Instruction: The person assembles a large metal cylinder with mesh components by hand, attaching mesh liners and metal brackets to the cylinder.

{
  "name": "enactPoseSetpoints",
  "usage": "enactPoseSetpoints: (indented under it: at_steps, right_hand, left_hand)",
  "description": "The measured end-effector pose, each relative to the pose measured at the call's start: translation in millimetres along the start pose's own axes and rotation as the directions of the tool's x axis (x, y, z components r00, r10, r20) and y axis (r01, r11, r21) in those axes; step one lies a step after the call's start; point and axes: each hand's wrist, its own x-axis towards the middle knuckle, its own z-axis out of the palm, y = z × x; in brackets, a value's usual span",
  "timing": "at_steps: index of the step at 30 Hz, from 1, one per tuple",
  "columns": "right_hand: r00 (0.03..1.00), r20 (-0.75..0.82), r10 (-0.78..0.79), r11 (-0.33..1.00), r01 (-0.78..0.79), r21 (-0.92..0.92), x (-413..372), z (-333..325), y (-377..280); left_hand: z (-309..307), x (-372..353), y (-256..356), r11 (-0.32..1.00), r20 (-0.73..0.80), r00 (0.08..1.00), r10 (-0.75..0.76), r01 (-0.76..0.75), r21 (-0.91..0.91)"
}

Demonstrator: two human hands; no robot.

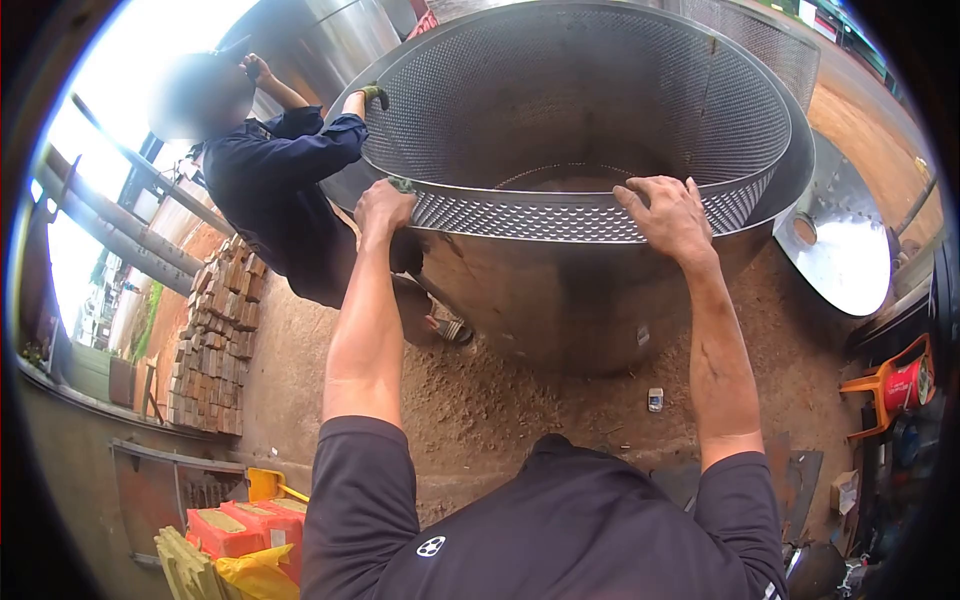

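Note:
A large perforated metal cylinder (pixel 530 218) stands inside a wider smooth metal drum (pixel 560 290), its rim rising above the drum's edge. My left hand (pixel 385 207) is closed over the near left part of the perforated rim. A small greenish piece, perhaps cloth, shows by its fingers. Farther right, my right hand (pixel 668 215) grips the same rim, fingers bent over the top. Both arms reach forward. The undersides of my fingers are hidden.
At left a co-worker in dark clothes (pixel 285 165) rests a gloved hand (pixel 375 95) on the rim. Stacked wood blocks (pixel 212 345) stand at left, red packages (pixel 245 530) lower left. A shiny metal sheet (pixel 845 255) and orange chair (pixel 880 390) are at right.

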Motion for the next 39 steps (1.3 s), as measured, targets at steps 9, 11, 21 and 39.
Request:
enactPoseSetpoints:
  at_steps: [9, 11, 21, 39]
  right_hand:
    - [0.999, 0.029, 0.027, 0.999, -0.026, -0.039, -0.4, -0.4, -1.6]
    - [0.998, 0.054, 0.039, 0.998, -0.037, -0.048, -0.6, 1.1, -0.2]
    - [0.978, -0.204, -0.041, 0.994, 0.020, -0.104, 3.6, 20.2, 8.1]
    - [0.992, -0.116, -0.054, 0.998, 0.056, 0.014, -1.1, 8.5, 8.9]
  left_hand:
    - [-3.5, -5.9, 3.9, 1.000, 0.016, 1.000, -0.012, 0.012, 0.003]
    - [-3.1, -5.1, 3.3, 1.000, -0.004, 1.000, -0.005, 0.005, -0.020]
    - [-2.9, -3.2, 2.7, 1.000, 0.022, 1.000, 0.000, 0.000, -0.005]
    - [0.1, -4.9, 4.6, 1.000, -0.006, 1.000, 0.009, -0.009, 0.020]
